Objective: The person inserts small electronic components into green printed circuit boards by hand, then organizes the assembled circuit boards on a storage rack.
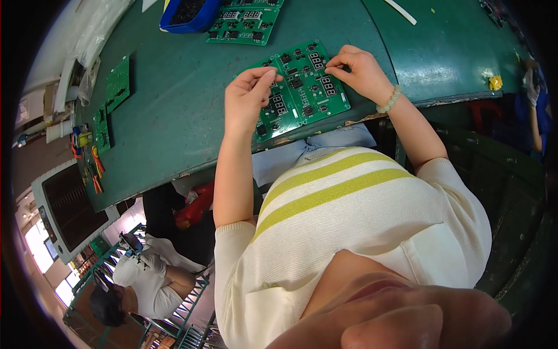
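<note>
Green circuit board (306, 92) on a tabletop (174, 104), left hand (246, 98) over the board's left part, right hand (365, 72) at its right edge, hands apart, both curled, any grip unclear.

Red-handled hand tools (97, 160) lie at the left end of the worktop (174, 99). A white strip (401, 11) lies toward its far side. One small yellow object (495, 82), too small to identify with certainty, rests near the right edge. Beyond the left end stands a slatted unit (72, 203).
</note>
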Tool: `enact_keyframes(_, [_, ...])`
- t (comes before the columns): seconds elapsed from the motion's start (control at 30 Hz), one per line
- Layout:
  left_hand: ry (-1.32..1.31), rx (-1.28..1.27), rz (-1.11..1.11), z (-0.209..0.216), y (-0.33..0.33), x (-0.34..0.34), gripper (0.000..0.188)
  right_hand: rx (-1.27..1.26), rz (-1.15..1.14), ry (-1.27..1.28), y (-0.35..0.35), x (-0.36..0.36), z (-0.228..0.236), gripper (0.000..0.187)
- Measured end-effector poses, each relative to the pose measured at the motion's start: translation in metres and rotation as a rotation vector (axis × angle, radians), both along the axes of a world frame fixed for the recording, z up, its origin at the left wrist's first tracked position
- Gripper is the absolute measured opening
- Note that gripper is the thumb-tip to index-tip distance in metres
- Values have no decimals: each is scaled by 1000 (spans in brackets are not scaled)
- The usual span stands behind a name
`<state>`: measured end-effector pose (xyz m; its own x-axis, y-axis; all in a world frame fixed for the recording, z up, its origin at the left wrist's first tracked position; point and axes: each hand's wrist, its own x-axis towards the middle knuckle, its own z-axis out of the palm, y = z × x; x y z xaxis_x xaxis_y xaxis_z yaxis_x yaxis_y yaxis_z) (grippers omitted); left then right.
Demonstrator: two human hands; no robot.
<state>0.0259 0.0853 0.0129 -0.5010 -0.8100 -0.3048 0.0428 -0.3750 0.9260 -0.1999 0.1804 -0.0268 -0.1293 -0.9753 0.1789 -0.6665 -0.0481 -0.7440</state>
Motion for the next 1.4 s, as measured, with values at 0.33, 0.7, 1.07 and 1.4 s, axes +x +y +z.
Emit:
enact_keyframes(0.33, [-790,-1076,-106,-13,9,-7,12,104,9,165,-5,-3,11,16])
enact_keyframes(0.7, [-788,-1082,-235,-16,6,-1,12,86,-100,-610,0,-13,-17,23])
enact_keyframes(1.07, [-878,-1164,-502,-7,-7,-1,11,210,-90,-980,0,-23,-11,19])
enact_keyframes(1.4, [-585,-594,-365,-7,-29,12,12,84,-29,-702,-8,-16,-19,18])
